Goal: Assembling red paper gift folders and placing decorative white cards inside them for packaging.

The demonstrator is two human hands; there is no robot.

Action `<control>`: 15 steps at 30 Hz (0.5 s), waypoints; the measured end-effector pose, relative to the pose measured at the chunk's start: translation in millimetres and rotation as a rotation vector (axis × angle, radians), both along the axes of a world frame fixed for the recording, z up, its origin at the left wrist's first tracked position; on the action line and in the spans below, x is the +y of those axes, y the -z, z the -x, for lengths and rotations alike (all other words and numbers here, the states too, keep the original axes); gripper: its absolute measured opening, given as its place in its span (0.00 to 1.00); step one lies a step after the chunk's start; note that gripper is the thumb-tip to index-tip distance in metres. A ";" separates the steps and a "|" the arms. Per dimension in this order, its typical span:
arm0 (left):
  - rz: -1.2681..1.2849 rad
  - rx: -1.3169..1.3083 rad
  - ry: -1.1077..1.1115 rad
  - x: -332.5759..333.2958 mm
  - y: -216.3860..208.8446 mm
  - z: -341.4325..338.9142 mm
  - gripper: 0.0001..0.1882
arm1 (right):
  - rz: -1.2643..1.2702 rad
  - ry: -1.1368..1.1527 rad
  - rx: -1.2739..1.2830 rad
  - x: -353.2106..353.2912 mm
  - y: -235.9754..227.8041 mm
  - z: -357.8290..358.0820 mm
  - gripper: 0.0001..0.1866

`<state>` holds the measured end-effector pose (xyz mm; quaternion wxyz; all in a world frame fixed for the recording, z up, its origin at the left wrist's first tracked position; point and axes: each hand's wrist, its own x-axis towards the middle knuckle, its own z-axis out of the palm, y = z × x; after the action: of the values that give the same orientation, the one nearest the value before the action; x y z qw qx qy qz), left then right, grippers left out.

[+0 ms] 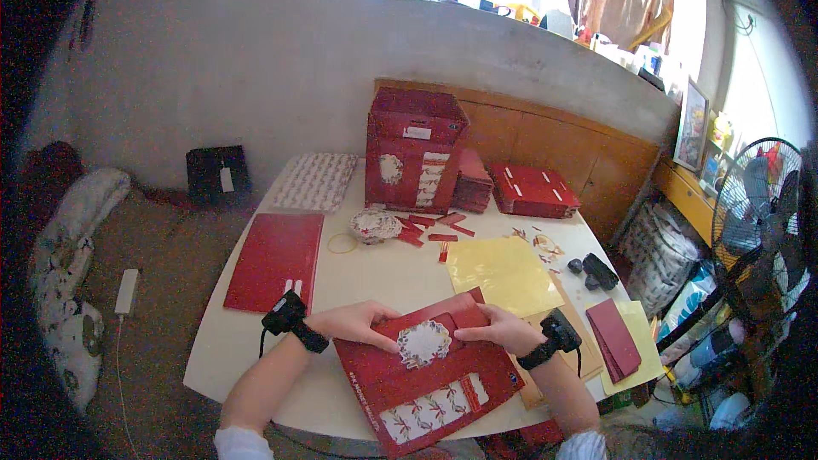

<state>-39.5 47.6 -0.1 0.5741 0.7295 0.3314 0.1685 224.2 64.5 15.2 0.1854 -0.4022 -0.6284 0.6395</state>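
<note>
A flat red cardboard piece [375, 379] lies tilted in front of me, over the near edge of the table. A white, leaf-patterned panel shows low on it. Near its upper part is a round, scalloped white piece [423, 345] with a patterned rim. My left hand [358, 325] grips the cardboard at the upper left, its thumb pointing at the round piece. From the upper right my right hand [504, 331] holds the same cardboard, thumb close to the round piece. Some fingertips of both hands are hidden. Each wrist wears a black strapped device.
A tall red box [409, 149] stands at the back, beside stacked red cardboard [535, 192]. A red panel [277, 260] lies left; a round patterned stack [375, 226] and red strips lie mid-table. Yellow sheets [503, 273], a dark red folder [613, 339] and a fan [757, 196] are right.
</note>
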 end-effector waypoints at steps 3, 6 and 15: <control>-0.038 0.015 0.004 2.6 5.7 3.3 0.25 | 0.098 -0.007 0.173 -8.7 -5.0 4.2 0.23; -0.057 -0.023 0.024 5.0 5.8 -2.8 0.25 | 0.235 0.179 0.161 9.6 38.2 -13.4 0.27; -0.040 -0.008 0.049 1.7 5.4 1.9 0.26 | 0.476 0.088 0.307 -3.4 29.4 -7.8 0.23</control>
<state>-41.4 49.4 -5.6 0.5647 0.7480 0.3077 0.1641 232.0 61.1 -14.2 0.2064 -0.3595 -0.4073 0.8138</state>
